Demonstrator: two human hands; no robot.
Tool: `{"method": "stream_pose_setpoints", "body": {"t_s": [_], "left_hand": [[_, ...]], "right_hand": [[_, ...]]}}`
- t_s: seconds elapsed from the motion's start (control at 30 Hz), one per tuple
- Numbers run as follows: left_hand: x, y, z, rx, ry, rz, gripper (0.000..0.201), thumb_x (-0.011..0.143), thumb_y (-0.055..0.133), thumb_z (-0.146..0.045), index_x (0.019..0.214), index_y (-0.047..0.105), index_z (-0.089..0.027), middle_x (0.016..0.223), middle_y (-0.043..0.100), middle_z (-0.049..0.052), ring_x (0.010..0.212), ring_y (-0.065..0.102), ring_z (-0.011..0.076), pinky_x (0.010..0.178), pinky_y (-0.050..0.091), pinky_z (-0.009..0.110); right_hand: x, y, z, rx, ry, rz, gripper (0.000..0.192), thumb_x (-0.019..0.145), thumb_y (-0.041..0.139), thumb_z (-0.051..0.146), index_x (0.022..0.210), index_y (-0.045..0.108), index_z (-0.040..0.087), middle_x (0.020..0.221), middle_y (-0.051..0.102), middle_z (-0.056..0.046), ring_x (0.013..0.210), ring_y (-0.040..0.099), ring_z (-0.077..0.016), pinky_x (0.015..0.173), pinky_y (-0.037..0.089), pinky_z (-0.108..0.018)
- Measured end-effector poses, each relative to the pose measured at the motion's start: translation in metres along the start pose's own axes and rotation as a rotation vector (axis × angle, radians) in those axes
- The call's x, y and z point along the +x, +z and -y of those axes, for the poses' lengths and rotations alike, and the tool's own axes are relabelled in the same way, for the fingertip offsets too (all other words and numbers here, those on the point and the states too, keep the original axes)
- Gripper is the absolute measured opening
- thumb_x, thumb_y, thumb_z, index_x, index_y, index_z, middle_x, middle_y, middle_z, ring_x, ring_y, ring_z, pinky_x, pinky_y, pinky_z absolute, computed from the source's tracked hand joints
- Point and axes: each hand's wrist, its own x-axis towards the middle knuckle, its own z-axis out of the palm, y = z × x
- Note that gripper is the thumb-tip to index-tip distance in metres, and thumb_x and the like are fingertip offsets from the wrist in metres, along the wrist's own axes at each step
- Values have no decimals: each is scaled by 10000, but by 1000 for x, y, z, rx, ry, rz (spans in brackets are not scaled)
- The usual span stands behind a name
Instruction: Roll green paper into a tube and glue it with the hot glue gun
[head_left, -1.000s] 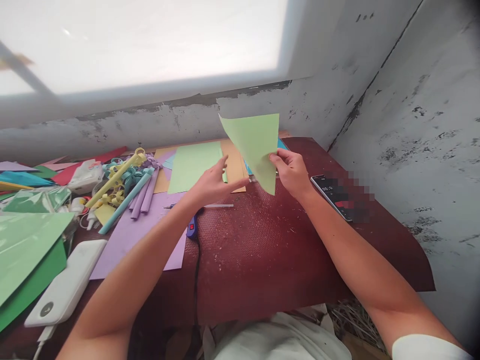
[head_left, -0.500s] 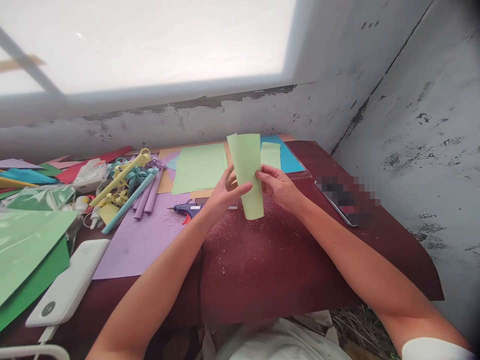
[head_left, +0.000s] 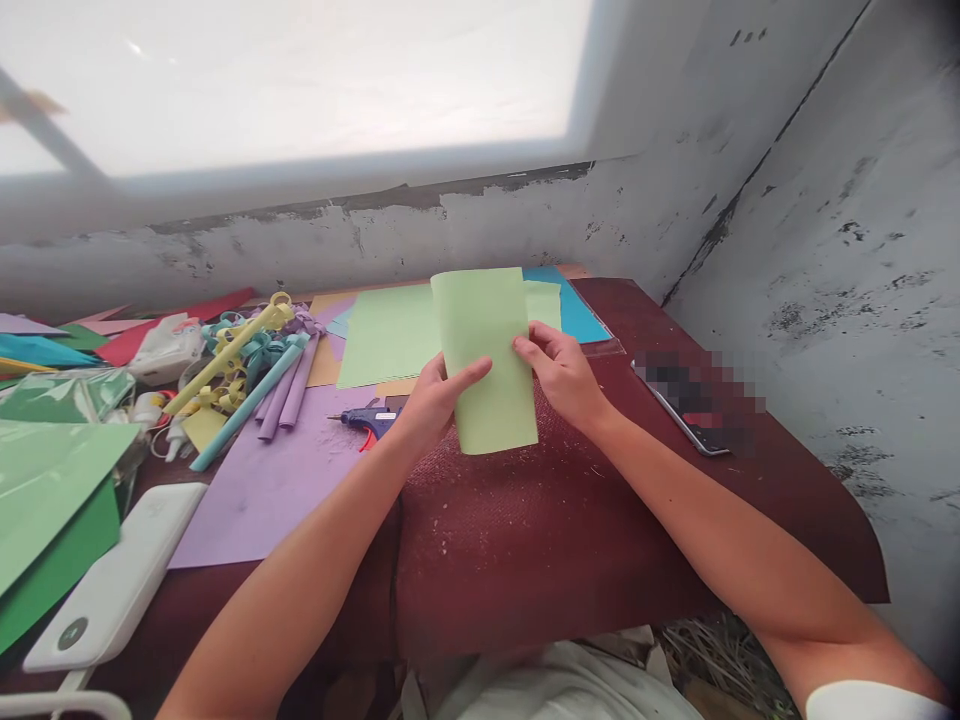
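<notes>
A light green sheet of paper [head_left: 491, 330], bent over along its left side, is held upright above the table. My left hand [head_left: 442, 400] grips its left edge, thumb across the front and fingers hidden behind. At the right edge, my right hand [head_left: 559, 370] pinches the paper between thumb and fingers. Behind it lie a larger light green sheet [head_left: 386, 335] and a smaller light green piece [head_left: 545, 303] on a blue sheet [head_left: 581, 315]. A dark blue glue gun [head_left: 367, 420] with a red trigger rests left of my left hand.
Purple paper [head_left: 247, 510] covers the table's left part, with rolled purple paper tubes [head_left: 289, 395], a light blue tube [head_left: 251, 405] and a yellow tube [head_left: 221, 360]. A white power bank [head_left: 112, 580] lies at the near left. A phone [head_left: 686, 410] lies at right by the wall.
The held paper has turned from a narrow, curved shape to a wider, flatter face towards me. My left hand has shifted slightly left and down; its thumb lies on the front.
</notes>
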Motion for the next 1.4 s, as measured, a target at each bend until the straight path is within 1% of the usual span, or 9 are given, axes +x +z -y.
{"method": "stream_pose_setpoints", "body": {"t_s": [0.07, 0.13, 0.23, 0.33, 0.5, 0.63, 0.9, 1.1, 1.4], "left_hand": [[0, 0, 2, 15, -2, -15, 564, 766, 860, -444, 1241, 713, -178, 1313, 726, 162, 1176, 700, 362, 1000, 568, 491], [-1, 1, 3, 28, -9, -15, 528, 742, 877, -432, 1183, 744, -174, 1285, 742, 156, 1151, 712, 356, 1005, 565, 495], [-3, 1, 4, 15, -49, -20, 515, 708, 899, -406, 1139, 758, -163, 1224, 766, 154, 1092, 733, 345, 999, 562, 504], [-5, 2, 2, 17, -90, -12, 519, 674, 915, -349, 1126, 753, -151, 1200, 772, 155, 1062, 739, 342, 983, 563, 503], [-6, 3, 0, 72, -24, -12, 593, 660, 923, -315, 1195, 717, -163, 1262, 749, 152, 1114, 718, 345, 951, 574, 479], [-9, 6, 0, 133, -3, -6, 530, 690, 908, -382, 1142, 751, -153, 1232, 762, 151, 1109, 721, 353, 960, 577, 484], [-11, 8, 4, 159, 7, -26, 491, 681, 917, -396, 1099, 785, -175, 1168, 788, 125, 1068, 738, 347, 943, 593, 488], [-10, 8, 7, 165, 28, -41, 491, 676, 921, -385, 1102, 788, -181, 1171, 788, 122, 1057, 739, 342, 940, 598, 496], [-11, 9, 4, 224, 28, -78, 468, 679, 916, -396, 1073, 795, -174, 1143, 793, 119, 1042, 739, 347, 912, 601, 491]], "right_hand": [[2, -5, -2, -183, -89, -136, 280, 878, 711, 515, 917, 643, 246, 954, 699, -39, 853, 648, -194, 715, 539, -327], [6, -10, -4, -200, -97, -187, 336, 839, 758, 516, 1015, 654, 250, 1021, 705, -53, 879, 658, -193, 733, 549, -330], [11, -15, -9, -8, -14, -146, 437, 786, 796, 556, 1065, 674, 243, 1079, 739, -75, 931, 692, -211, 795, 587, -367], [13, -17, -12, 79, 40, -133, 411, 725, 847, 564, 919, 717, 226, 984, 769, -64, 896, 707, -214, 819, 600, -387], [11, -16, -10, 34, 4, -127, 420, 657, 902, 558, 835, 731, 218, 872, 765, -42, 811, 693, -197, 753, 589, -355], [10, -14, -7, 16, -25, -120, 428, 675, 881, 589, 793, 683, 227, 824, 738, -23, 773, 679, -185, 717, 579, -339], [7, -14, -4, 5, -81, -138, 364, 729, 849, 575, 860, 758, 247, 932, 792, -43, 874, 729, -229, 814, 608, -399], [5, -13, -1, -27, -92, -163, 383, 708, 856, 594, 848, 787, 244, 930, 803, -49, 874, 735, -243, 819, 616, -421], [4, -13, -1, -97, -138, -170, 344, 773, 812, 580, 858, 797, 247, 934, 804, -52, 873, 735, -244, 794, 615, -414]]}}
